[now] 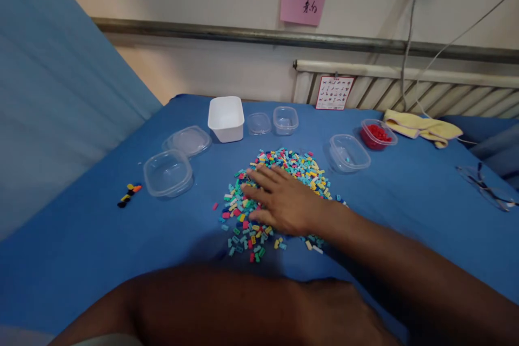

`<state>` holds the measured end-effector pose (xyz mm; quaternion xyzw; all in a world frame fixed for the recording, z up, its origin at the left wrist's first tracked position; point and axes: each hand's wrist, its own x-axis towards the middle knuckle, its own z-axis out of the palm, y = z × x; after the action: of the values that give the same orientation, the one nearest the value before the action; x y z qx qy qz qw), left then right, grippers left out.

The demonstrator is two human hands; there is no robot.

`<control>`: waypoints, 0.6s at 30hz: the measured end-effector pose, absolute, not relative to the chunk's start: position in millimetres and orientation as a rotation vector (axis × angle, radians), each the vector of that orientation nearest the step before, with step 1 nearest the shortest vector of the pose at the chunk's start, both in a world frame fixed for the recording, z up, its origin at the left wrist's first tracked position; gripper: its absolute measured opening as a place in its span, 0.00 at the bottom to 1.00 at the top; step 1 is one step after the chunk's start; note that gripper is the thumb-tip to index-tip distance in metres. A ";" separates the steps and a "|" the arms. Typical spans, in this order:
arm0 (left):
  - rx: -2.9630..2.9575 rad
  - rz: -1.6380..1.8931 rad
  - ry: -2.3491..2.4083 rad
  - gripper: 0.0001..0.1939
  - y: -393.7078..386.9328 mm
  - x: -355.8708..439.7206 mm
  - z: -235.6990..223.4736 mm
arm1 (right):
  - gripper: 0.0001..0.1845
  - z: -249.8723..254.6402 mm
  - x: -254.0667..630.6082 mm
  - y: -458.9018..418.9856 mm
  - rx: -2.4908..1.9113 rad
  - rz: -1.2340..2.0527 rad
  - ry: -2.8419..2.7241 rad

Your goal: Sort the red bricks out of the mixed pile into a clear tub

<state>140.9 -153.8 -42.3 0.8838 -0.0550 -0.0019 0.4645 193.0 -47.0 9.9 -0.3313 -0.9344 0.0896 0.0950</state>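
Observation:
A heap of small coloured toy bricks (pixel 239 208) in blue, teal, yellow, pink, green and white is spread over the blue cloth (pixel 101 259). My right hand (pixel 284 200) lies palm down on the heap, its fingers spread and pointing left; what is under the palm is hidden. Along the bottom edge my left forearm crosses to the right, in front of the heap. My left hand (pixel 344 308) is at the lower right beneath my right arm, its fingers out of sight.
Behind the bricks stand a white tub (pixel 226 119) and small clear containers (pixel 285 120). A larger clear container (pixel 168 173) and joined bricks (pixel 130 194) are left. Rightward are a clear container (pixel 349 153), a container of red pieces (pixel 378 134), a yellow cloth (pixel 421 127) and glasses (pixel 486 186).

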 end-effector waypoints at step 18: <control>2.252 -0.032 -0.032 0.07 -164.8 137.1 -45.2 | 0.44 3.7 265.0 -104.2 -1.102 0.354 -2.727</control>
<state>137.1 -164.8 -45.2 0.9026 -0.0130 -0.0129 0.4302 265.0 -104.2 3.7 -0.3705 -0.9169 0.1189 0.0892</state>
